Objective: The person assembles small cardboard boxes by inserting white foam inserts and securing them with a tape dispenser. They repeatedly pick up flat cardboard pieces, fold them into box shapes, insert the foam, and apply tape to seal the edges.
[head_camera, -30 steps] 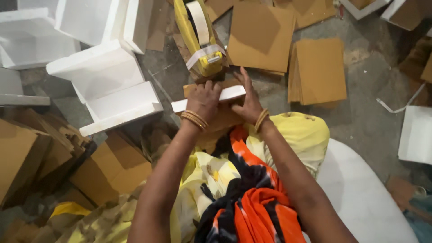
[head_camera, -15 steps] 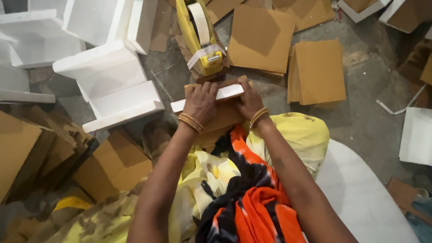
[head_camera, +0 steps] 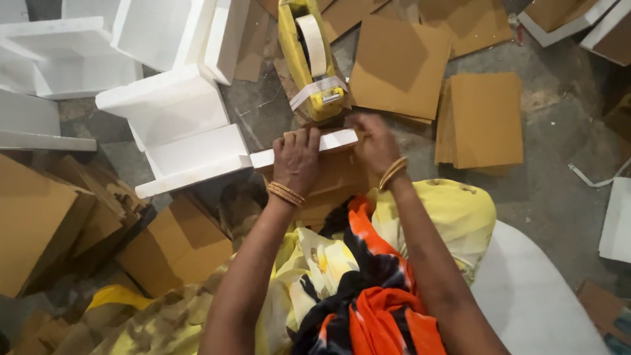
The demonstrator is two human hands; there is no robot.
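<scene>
Closest to us, our lap is draped in yellow, black and orange cloth [head_camera: 368, 289], and both forearms run out over it toward the work. Our left hand [head_camera: 297, 158] lies palm down with the fingers curled over the near edge of a white foam strip [head_camera: 309, 147], pressing it onto the brown cardboard piece [head_camera: 335, 184] beneath; we judge that the press is there to keep the strip lined up on the board. Our right hand [head_camera: 374, 141] sits just right of the left, blurred with motion, at the strip's right end; whether its fingers pinch the strip or only rest there, we cannot tell.

Just beyond the left hand's fingertips stands a yellow tape dispenser [head_camera: 312, 62] with its pale roll. Off to the left of that hand lie white foam blocks [head_camera: 177, 131], and past the right hand flat cardboard sheets [head_camera: 480, 118] are spread over the grey floor [head_camera: 559, 158].

Compared with half a second ago, the right hand has slid off the top of the strip toward its right end, while the left keeps its press in the same spot.
</scene>
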